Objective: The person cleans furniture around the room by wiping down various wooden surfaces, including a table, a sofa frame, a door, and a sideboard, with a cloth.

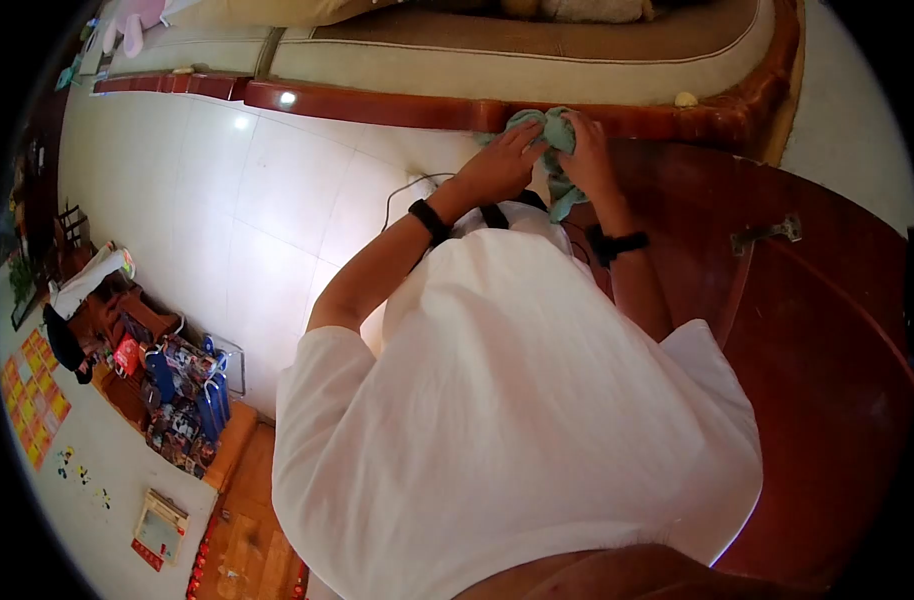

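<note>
A grey-green cloth [555, 132] is bunched up between my two hands, near the red wooden front rail [377, 108] of the sofa. My left hand [501, 168] is closed on the left side of the cloth, its fingers pressed into the folds. On the right, my right hand [589, 162] grips the other side, with its fingertips curled over the top. A loose end of the cloth hangs down between my wrists. Parts of both hands' fingers are hidden in the fabric.
A dark red wooden table [817, 350] with a metal hinge [767, 235] lies close on my right. The beige sofa [617, 82] runs across the front. A thin cable [389, 205] lies on the pale tiled floor [277, 190]. Bags and a chair [177, 390] stand far left.
</note>
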Motion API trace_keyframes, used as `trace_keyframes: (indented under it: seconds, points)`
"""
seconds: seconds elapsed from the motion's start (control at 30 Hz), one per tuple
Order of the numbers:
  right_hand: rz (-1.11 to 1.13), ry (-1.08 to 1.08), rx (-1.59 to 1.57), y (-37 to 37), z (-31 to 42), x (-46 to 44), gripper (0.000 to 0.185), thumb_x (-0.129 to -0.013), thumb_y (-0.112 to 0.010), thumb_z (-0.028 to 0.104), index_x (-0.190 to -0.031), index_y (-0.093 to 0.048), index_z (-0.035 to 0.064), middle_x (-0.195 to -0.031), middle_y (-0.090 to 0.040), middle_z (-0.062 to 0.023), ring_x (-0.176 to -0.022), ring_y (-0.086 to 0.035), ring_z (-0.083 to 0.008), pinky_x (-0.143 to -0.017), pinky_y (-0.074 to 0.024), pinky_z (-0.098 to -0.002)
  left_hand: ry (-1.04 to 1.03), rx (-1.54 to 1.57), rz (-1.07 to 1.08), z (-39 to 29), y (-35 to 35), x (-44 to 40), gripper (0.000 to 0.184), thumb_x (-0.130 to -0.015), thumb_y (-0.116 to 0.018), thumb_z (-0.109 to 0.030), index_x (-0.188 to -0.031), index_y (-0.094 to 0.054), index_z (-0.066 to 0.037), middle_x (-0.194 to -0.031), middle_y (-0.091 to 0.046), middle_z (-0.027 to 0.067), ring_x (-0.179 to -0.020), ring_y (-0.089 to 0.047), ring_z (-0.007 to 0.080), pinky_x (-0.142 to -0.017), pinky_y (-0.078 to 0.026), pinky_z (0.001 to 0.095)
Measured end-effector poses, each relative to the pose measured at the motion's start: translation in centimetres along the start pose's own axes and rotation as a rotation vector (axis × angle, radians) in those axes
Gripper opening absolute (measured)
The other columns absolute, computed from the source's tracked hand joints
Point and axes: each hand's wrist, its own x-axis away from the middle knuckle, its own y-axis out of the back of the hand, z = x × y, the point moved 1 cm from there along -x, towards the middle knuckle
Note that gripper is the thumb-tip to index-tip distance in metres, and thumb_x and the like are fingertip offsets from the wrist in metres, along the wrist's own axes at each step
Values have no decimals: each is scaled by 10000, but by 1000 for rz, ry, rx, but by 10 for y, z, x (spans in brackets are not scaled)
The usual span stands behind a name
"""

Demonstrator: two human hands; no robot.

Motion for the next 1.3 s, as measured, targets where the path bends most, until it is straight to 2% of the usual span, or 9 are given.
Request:
trace_keyframes:
  seconds: [0.27, 0.43, 0.5, 0.63, 0.83, 0.97, 1.13, 1.2, 1.3]
  points:
    - [47, -212, -294, -29, 5, -68, 450, -774, -743, 148, -1160, -559, 9, -1106, -615, -242, -1050, -584, -413, -881, -475, -458, 94, -368, 46, 30, 0, -15, 755, -791, -684, -213, -1415, -358, 60, -1451, -402, 254, -1379, -354, 389, -1147, -258, 494]
    - [2, -209, 87, -9, 7, -66, 474, -797, -728, 146, -1222, -544, 47, -1244, -552, -235, -1148, -533, -416, -947, -457, -488, 222, -353, 74, 36, -27, -49, 629, -826, -650, -254, -1335, -459, 61, -1389, -484, 225, -1360, -381, 385, -1127, -284, 508]
    - [-44, -168, 39, 14, 0, -50, 543, -803, -728, 132, -1303, -519, 101, -1352, -477, -225, -1221, -482, -422, -994, -435, -499, 21, -543, -36, 34, -36, -66, 410, -859, -514, -182, -1192, -586, 48, -1215, -604, 237, -1201, -544, 348, -1079, -344, 512]
    - [91, -236, -42, 47, -25, -11, 804, -828, -726, 159, -1513, -320, 274, -1481, -355, -246, -1337, -389, -422, -1094, -350, -477, 177, -228, 177, 50, -46, -102, 264, -862, -486, -152, -1041, -661, -69, -1027, -662, 175, -1037, -624, 305, -1055, -367, 526]
    - [282, -154, 265, 47, -7, -11, 1035, -722, -815, 402, -1548, -201, 300, -1516, -324, -225, -1392, -346, -378, -1138, -210, -586, 104, -191, -7, 57, -28, -94, 224, -832, -544, -132, -1000, -683, -79, -1110, -610, 169, -1070, -574, 319, -956, -448, 449]
    - [454, -107, 291, 34, -17, -40, 1168, -605, -856, 513, -1546, -196, 307, -1510, -341, -210, -1389, -358, -363, -1127, -167, -633, 90, -22, -97, 72, 43, -45, 155, -829, -569, -116, -948, -654, -66, -981, -544, 158, -981, -532, 347, -828, -453, 440]
    - [707, 86, 233, -30, 24, -80, 1201, -531, -868, 567, -1528, -249, 310, -1470, -396, -197, -1366, -374, -382, -1123, -168, -638, 494, -180, -149, 120, 111, 65, 169, -875, -569, -126, -1018, -636, -65, -1015, -521, 174, -952, -551, 371, -811, -465, 457]
    - [702, 186, 152, -48, 40, -96, 1190, -536, -866, 570, -1525, -257, 308, -1451, -414, -203, -1346, -393, -390, -1117, -166, -650, 825, -142, -414, 119, 130, 98, 231, -909, -552, -122, -1128, -606, -69, -1083, -504, 194, -928, -587, 410, -792, -498, 479]
    - [736, 298, 176, -58, 61, -111, 1115, -568, -860, 541, -1502, -328, 245, -1393, -464, -218, -1272, -459, -405, -1101, -270, -593, 795, -192, -581, 111, 135, 99, 274, -925, -549, -122, -1194, -575, -76, -1130, -485, 214, -910, -607, 438, -770, -519, 499]
